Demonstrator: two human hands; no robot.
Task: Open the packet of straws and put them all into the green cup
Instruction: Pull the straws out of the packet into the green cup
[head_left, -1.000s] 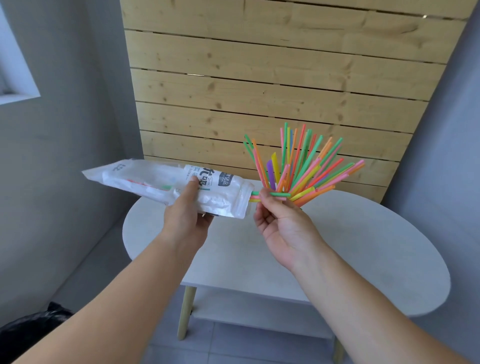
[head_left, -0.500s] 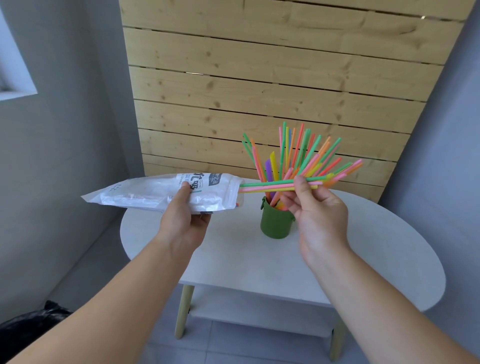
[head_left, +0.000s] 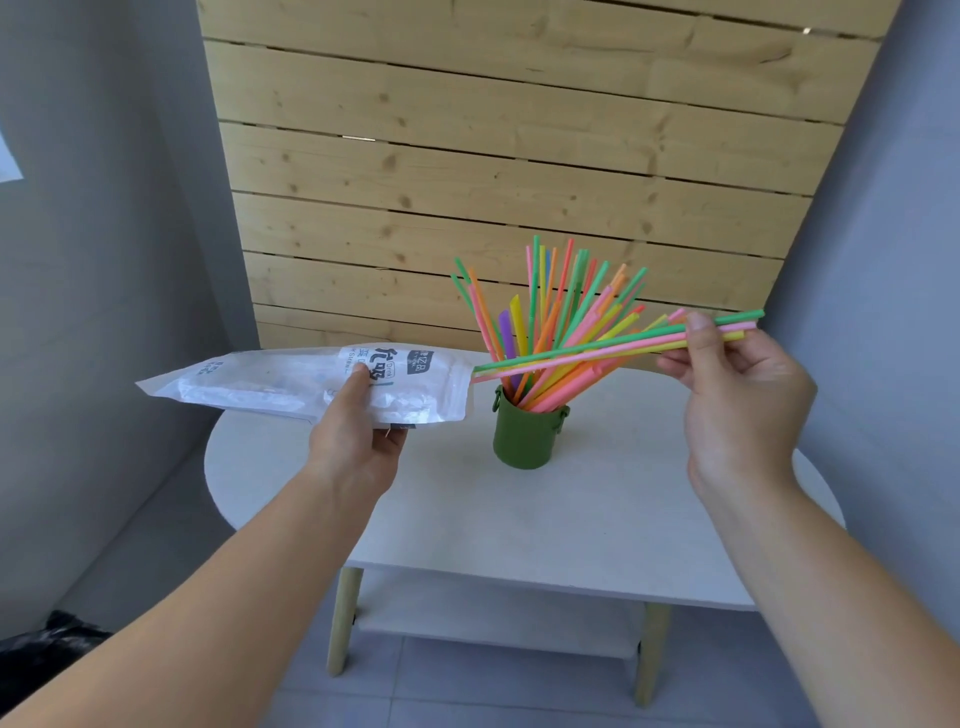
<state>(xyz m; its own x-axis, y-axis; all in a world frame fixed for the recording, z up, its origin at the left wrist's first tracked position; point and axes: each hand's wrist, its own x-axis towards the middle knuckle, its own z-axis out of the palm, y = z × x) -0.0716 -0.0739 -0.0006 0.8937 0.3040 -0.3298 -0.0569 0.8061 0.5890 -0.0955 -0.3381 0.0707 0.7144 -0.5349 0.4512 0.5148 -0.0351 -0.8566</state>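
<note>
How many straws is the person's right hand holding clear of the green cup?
3: a green plastic straw uppermost, a pink one just beneath, a yellow one lowest, all pinched in the right hand. More may be hidden.

white packet (head_left: 311, 387) held level; green cup (head_left: 524, 436) bristling straws (head_left: 550, 322)

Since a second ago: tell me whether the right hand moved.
Yes. The right hand went rightward, from left of the green cup to its right, drawing straws from the packet.

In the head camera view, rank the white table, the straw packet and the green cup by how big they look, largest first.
1. white table, by far the widest.
2. straw packet, held up in the left hand, nearer the camera, so it may look larger than it is.
3. green cup, smallest.
</note>
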